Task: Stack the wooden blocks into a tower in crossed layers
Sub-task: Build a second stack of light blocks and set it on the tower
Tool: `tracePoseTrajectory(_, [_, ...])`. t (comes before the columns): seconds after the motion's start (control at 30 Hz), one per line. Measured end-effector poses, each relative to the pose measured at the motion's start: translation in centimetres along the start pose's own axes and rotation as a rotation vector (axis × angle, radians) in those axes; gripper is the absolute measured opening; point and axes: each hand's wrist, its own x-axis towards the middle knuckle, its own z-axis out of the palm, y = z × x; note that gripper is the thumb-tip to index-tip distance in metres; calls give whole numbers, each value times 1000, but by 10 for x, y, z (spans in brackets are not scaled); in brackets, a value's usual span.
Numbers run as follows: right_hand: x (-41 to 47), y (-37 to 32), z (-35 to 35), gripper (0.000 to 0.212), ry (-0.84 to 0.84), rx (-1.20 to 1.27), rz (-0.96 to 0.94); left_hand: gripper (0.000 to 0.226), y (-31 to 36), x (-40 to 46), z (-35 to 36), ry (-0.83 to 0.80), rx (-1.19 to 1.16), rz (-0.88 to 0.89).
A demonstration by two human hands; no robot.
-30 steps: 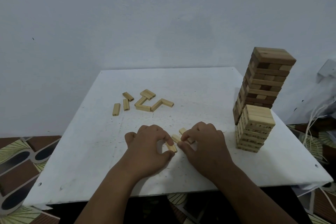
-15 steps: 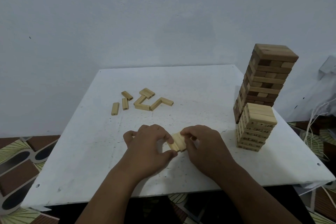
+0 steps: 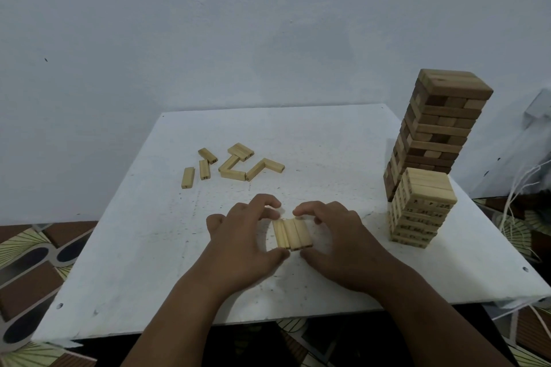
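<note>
Three pale wooden blocks (image 3: 292, 234) lie side by side as one flat row on the white table (image 3: 149, 247), near its front middle. My left hand (image 3: 243, 237) curls round the row's left side, thumb at the near ends and fingertips at the far ends. Mirroring it on the right side is my right hand (image 3: 338, 237), thumb and fingers set the same way. A short pale tower (image 3: 419, 208) of crossed layers stands at the right. Several loose pale blocks (image 3: 232, 165) lie scattered at the back left.
A taller, darker block tower (image 3: 438, 128) stands right behind the pale one, at the table's right edge. A plain wall rises behind the table. Cords (image 3: 518, 202) hang off to the right, and patterned floor shows around the table.
The blocks, pinched loosely and askew a second ago, now lie squared together as a flat row of three. Both hands have spread to frame the row.
</note>
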Motion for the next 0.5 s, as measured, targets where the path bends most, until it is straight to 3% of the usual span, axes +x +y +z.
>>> tracePoseTrajectory(0.5, [3, 1, 5, 56, -35, -46, 8, 73, -1, 1, 3, -32, -49, -33])
